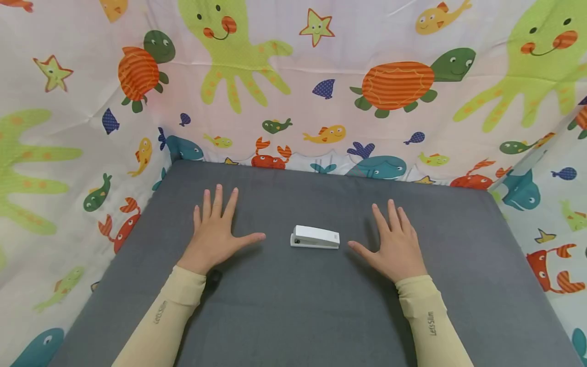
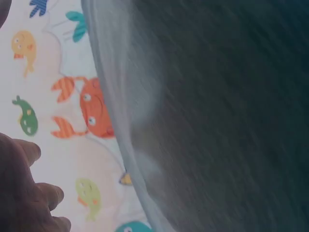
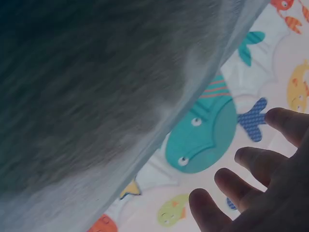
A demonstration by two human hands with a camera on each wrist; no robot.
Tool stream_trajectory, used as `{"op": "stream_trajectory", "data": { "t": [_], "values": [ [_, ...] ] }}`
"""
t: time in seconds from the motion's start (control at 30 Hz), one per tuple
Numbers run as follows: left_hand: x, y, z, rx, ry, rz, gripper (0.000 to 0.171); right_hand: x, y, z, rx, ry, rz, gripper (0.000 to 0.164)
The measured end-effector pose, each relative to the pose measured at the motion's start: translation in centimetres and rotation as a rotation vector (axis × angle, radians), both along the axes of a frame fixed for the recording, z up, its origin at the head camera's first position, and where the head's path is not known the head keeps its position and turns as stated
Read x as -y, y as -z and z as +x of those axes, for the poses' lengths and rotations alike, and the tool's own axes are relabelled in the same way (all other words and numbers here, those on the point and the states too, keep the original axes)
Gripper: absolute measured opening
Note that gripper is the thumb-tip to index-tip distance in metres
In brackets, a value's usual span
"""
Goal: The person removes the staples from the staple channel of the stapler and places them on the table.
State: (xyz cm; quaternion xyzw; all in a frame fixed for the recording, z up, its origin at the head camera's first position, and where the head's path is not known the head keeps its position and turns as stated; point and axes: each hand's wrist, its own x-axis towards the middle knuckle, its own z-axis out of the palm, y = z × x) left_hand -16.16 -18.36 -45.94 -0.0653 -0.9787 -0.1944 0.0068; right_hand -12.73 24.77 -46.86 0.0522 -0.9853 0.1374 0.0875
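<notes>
A white stapler (image 1: pixel 315 237) lies on the grey table surface between the two hands, its hinged arm slightly raised at the left end. To its left, my left hand (image 1: pixel 214 238) is spread with straight fingers and the thumb pointing toward the stapler. My right hand (image 1: pixel 393 245) is spread on the other side, its thumb tip close to the stapler's right end. Neither hand holds anything. In the left wrist view some fingertips (image 2: pixel 50 195) show at the lower left. The right wrist view has several fingers (image 3: pixel 263 166) at the lower right; the stapler is in neither wrist view.
A grey cloth (image 1: pixel 293 316) covers the table. Behind it and along both sides hangs a white curtain (image 1: pixel 284 66) printed with sea animals, meeting the table's back edge. Light yellow sleeves (image 1: pixel 158 318) cover both forearms.
</notes>
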Motion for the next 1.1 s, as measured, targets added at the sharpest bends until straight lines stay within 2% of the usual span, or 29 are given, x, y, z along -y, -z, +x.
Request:
{"op": "stream_trajectory", "data": {
  "t": [0.37,0.57,0.8,0.97,1.1],
  "values": [
    [-5.3,-0.6,-0.1,0.005,0.121,0.057,0.133,4.7,-1.2,-1.1,-0.001,-0.083,-0.022,0.110],
    [-7.6,-0.2,0.0,0.006,0.194,0.068,0.132,6.8,-1.5,-1.3,0.011,-0.122,-0.035,0.109],
    [-8.7,1.0,0.0,0.041,0.294,0.144,0.131,8.5,-1.3,-1.1,0.006,-0.217,-0.102,0.096],
    [-9.0,1.1,0.0,0.089,0.354,0.255,0.130,9.3,-0.9,-1.1,0.003,-0.268,-0.100,0.088],
    [-9.1,1.0,0.0,0.131,0.370,0.352,0.128,9.7,-0.7,-1.3,-0.013,-0.311,-0.111,0.081]
  ]
}}
